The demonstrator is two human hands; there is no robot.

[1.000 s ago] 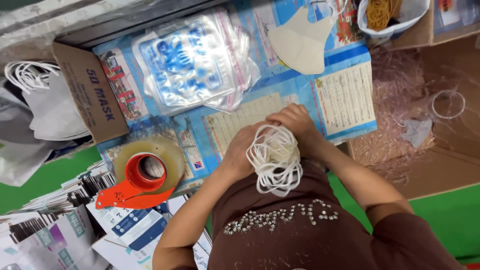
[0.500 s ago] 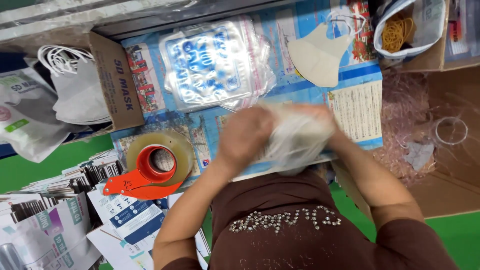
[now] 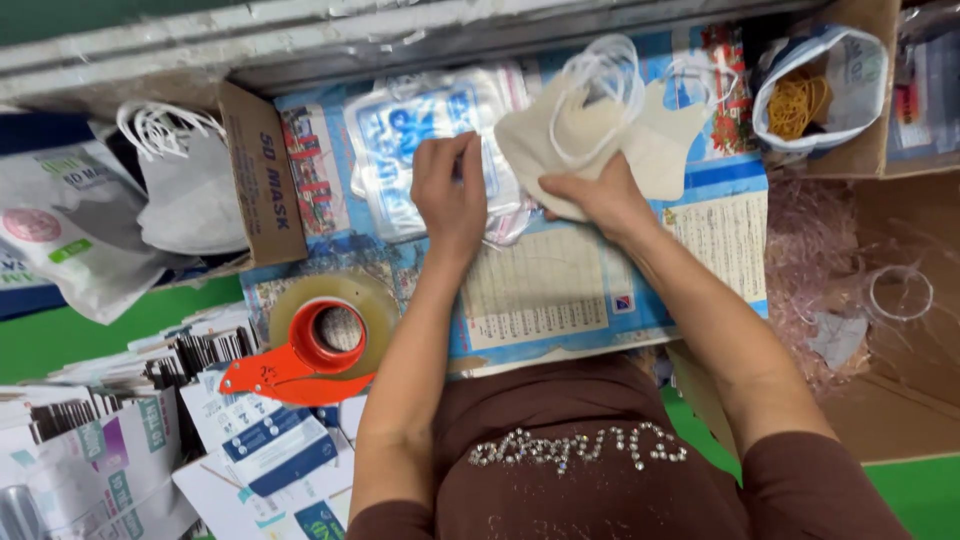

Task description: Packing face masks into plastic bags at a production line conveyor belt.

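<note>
Left hand point(image 3: 452, 195) presses flat, fingers together, on plastic packets point(image 3: 425, 130); right hand point(image 3: 598, 197) pinches cream masks point(image 3: 590, 130).

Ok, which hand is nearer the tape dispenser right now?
Left. The left hand rests on the clear plastic packets, up and to the right of the tape dispenser; the right hand holds white masks farther right.

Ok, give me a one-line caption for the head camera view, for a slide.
Right hand holds a stack of white masks while left hand reaches clear plastic bags, tape dispenser nearby.
</note>
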